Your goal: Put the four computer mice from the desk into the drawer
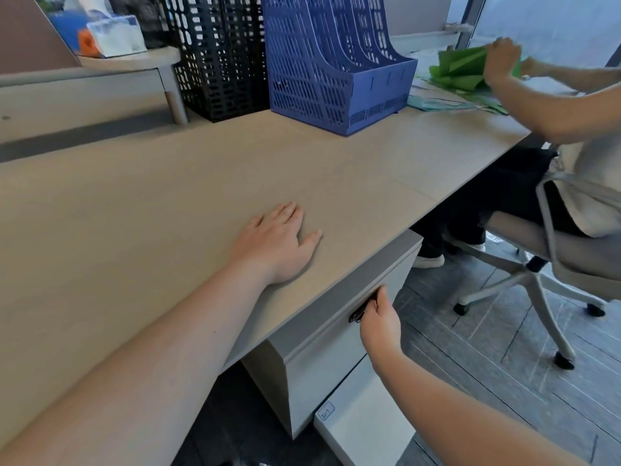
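No computer mouse shows on the desk (168,203) in this view. My left hand (279,243) lies flat on the desktop, palm down, fingers spread, holding nothing. My right hand (379,322) is below the desk edge, with its fingers curled on the dark handle (358,314) of the grey drawer (322,364). The drawer front sits close under the desktop, so its inside is hidden.
A blue file rack (336,62) and a black file rack (218,55) stand at the back of the desk. A tissue box (114,35) rests on a small shelf at the back left. Another person sits on a swivel chair (551,264) to the right, handling green paper (463,68).
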A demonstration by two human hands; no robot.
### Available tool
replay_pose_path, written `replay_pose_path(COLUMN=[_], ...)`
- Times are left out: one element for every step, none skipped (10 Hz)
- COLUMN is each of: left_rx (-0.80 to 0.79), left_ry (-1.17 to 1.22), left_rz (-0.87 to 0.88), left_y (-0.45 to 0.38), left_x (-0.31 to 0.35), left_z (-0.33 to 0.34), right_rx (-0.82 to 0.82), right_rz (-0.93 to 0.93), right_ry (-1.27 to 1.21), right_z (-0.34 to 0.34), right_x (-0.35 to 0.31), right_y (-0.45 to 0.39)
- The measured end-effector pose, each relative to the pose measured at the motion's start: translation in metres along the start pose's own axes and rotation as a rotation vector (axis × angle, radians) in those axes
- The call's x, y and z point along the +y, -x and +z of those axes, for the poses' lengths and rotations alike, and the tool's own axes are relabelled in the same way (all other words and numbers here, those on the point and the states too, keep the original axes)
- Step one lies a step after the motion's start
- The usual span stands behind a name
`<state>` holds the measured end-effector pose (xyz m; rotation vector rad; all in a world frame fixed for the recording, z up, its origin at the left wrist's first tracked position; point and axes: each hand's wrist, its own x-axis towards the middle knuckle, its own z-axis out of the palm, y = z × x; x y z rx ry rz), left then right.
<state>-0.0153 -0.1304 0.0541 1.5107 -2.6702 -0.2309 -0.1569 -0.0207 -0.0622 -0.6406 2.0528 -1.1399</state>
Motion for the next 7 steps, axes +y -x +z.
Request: replay_pose_path(left_rx=[-0.002,-0.007,-0.015,-0.015,-0.024,-0.025,-0.008], left_ry=[-0.016,-0.016,-0.018,-0.017,-0.021,-0.001,0.024], left_rz=[0.002,-0.008,-0.009,-0.002,0.002,-0.006,0.005], left_y=[0.000,-0.001,0.001,0.003,0.005,0.011,0.013], left_x=[0.000,0.000,0.002,0.003,0.003,0.004,0.006], left_z=[0.000,0.000,-0.002,-0.004,-0.005,-0.005,-0.007], right_rx=[0.025,0.047,-0.008,-0.043,-0.116,-0.308,-0.519], right_rz=[0.026,0.035,0.018,-0.047,-0.072,-0.007,0.026], right_ry=[-0.026,0.034,0.060,0.161,0.284,0.494,0.631], right_z=[0.005,0.007,0.000,-0.011,-0.025,-0.047,-0.098], right_x=[-0.002,-0.004,-0.002,-0.003,-0.013,-0.023,-0.047], right_y=[-0.002,-0.001,-0.003,-0.005,-0.004,-0.003,0.011])
